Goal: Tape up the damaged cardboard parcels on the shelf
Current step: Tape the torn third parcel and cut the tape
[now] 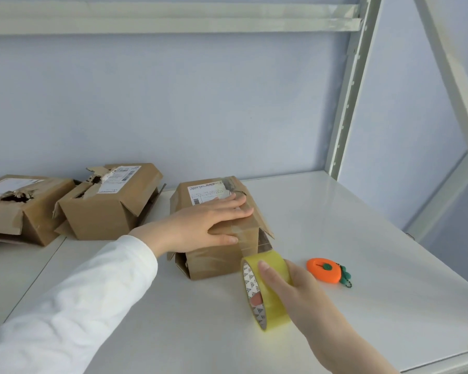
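The left hand (200, 225) lies flat, fingers straight, pressing the top of the nearest cardboard parcel (216, 230) at mid-shelf (335, 225). The right hand (295, 290) grips the clear tape roll (265, 290), its strip stretched onto the parcel. An orange carrot-shaped cutter (326, 269) lies beside it. Two torn parcels (65, 203) sit at left.

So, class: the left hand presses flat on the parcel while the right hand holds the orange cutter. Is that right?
No. The head view shows the right hand holding the tape roll; the orange cutter lies on the shelf. The left hand does press flat on the parcel.
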`<state>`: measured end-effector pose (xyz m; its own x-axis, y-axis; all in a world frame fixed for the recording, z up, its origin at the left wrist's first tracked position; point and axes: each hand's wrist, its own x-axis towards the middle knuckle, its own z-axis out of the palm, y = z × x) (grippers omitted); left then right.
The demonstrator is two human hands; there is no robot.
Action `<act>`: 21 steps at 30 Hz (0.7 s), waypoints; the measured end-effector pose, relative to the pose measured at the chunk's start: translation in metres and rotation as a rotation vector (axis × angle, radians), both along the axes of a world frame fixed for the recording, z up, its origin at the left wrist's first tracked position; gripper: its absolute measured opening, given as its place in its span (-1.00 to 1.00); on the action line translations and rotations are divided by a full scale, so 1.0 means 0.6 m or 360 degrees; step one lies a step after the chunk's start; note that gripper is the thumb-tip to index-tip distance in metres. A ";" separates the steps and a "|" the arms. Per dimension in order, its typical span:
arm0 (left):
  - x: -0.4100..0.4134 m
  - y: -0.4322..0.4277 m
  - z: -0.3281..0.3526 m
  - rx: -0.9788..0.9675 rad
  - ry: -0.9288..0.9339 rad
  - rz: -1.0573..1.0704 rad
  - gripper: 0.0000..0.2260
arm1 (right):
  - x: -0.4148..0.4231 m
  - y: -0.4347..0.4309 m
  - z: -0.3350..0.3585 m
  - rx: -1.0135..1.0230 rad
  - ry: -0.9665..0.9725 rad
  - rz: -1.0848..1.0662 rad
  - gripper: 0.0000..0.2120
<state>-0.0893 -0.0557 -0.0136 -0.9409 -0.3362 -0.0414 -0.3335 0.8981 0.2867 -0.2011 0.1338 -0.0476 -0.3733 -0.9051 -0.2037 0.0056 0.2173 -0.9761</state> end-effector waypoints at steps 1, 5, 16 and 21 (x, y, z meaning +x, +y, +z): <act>0.000 0.000 0.000 0.0017 0.0007 -0.0004 -0.46 | 0.002 0.002 0.004 -0.0015 0.0016 -0.0022 -0.76; 0.000 -0.002 0.000 0.0088 0.0062 0.0000 -0.41 | 0.010 0.001 0.038 -0.0115 0.0024 -0.0138 -0.78; -0.001 0.004 -0.002 0.0156 0.0159 0.0063 -0.27 | 0.038 -0.034 0.122 -0.0265 0.0120 -0.0206 -0.68; 0.001 0.001 0.000 0.0171 0.0181 0.0124 -0.21 | 0.063 -0.013 0.083 -0.0187 0.0137 -0.0203 -0.75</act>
<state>-0.0888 -0.0550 -0.0135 -0.9129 -0.4075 0.0243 -0.3607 0.8330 0.4196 -0.1634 0.1262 0.0020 -0.4980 -0.8649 -0.0620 -0.0586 0.1049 -0.9928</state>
